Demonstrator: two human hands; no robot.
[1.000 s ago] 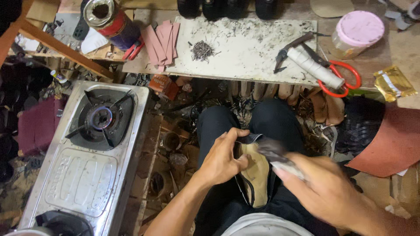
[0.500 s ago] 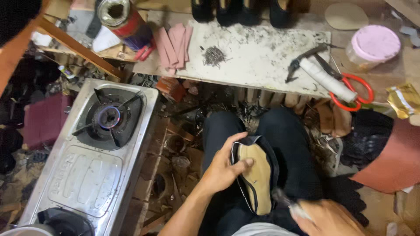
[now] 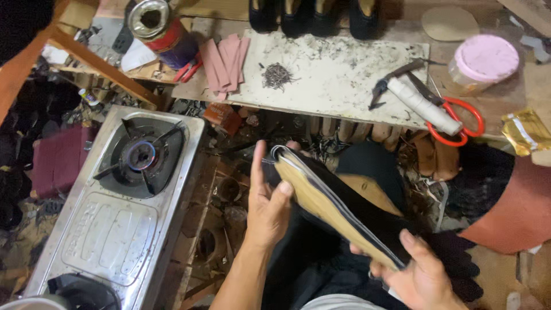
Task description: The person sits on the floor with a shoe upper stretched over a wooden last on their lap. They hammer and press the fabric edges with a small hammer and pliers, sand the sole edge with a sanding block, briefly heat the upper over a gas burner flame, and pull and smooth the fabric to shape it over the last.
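A black shoe upper with a tan insole (image 3: 330,209) lies tilted across my lap, sole side up. My left hand (image 3: 267,204) grips its toe end, thumb over the tan edge. My right hand (image 3: 422,275) holds the heel end at the lower right, fingers curled under it. No tool shows in either hand.
A steel gas stove (image 3: 120,201) stands at the left with a low flame. The white work board (image 3: 338,77) ahead carries a pile of small nails (image 3: 276,74), pink strips (image 3: 224,60), a wrapped hammer (image 3: 422,103) and red scissors (image 3: 456,123). A tin can (image 3: 160,28) and a pink-lidded jar (image 3: 482,60) stand behind.
The shoe has been lifted and turned on its side. My right hand has dropped the tool it held and taken the heel end. The view has shifted down.
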